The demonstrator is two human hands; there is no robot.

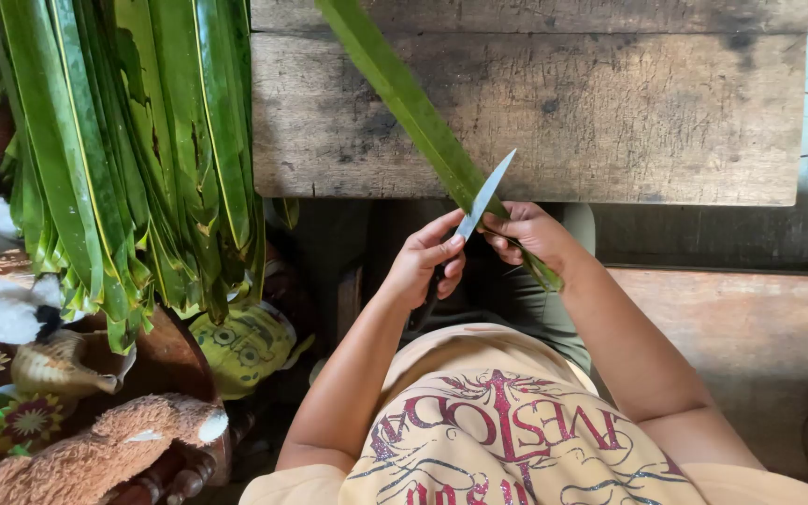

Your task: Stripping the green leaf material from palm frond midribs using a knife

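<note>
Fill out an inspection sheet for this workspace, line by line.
Surface: worn wooden table, dark stains.
Job's things: long green leaf running diagonally off the table edge; knife, blade tip up, laid against it.
Clutter: bundle of green leaves hanging at left; plush toys below it.
Grippers: left hand grips the knife handle; right hand grips the leaf.
Cables: dark cords at the right edge, unclear.
Surroundings: wooden bench at right.

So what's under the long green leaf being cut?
Under the long leaf lies the worn wooden table. Nearer the body, the right hand grips it beside the knife; the left hand covers the handle.
</note>
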